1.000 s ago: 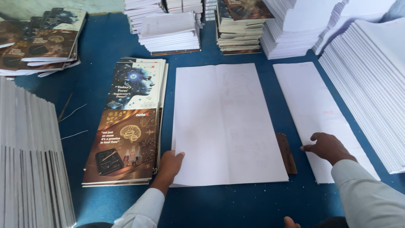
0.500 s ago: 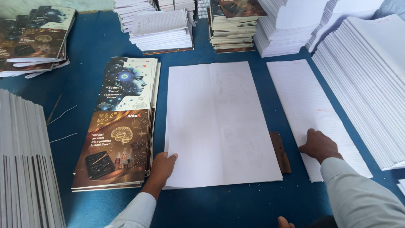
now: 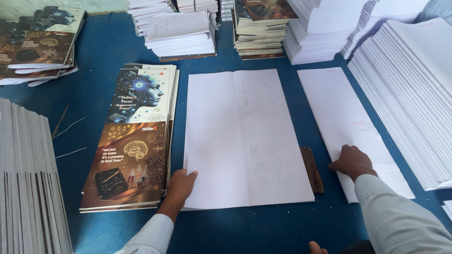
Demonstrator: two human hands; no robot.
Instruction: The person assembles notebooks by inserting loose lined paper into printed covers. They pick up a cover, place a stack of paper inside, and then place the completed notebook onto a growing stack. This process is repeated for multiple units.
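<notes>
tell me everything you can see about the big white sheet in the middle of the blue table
The large white paper sheet lies flat and unfolded on the blue table, with a lengthwise centre crease and faint show-through marks. The left hand presses its near left corner. A stack of printed covers sits to its left, a small brown strip at its right edge.

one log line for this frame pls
left hand: on white sheet stack corner | right hand: flat on ruled sheets | printed covers: untouched

White unfolded sheets [image 3: 245, 138] and a white ruled paper strip [image 3: 348, 122] lie on a deep blue tabletop [image 3: 94, 56]. Printed covers [image 3: 134, 136] show a blue-black upper half and a brown-gold lower half. A brown wooden strip [image 3: 312, 169] lies between the papers.
</notes>
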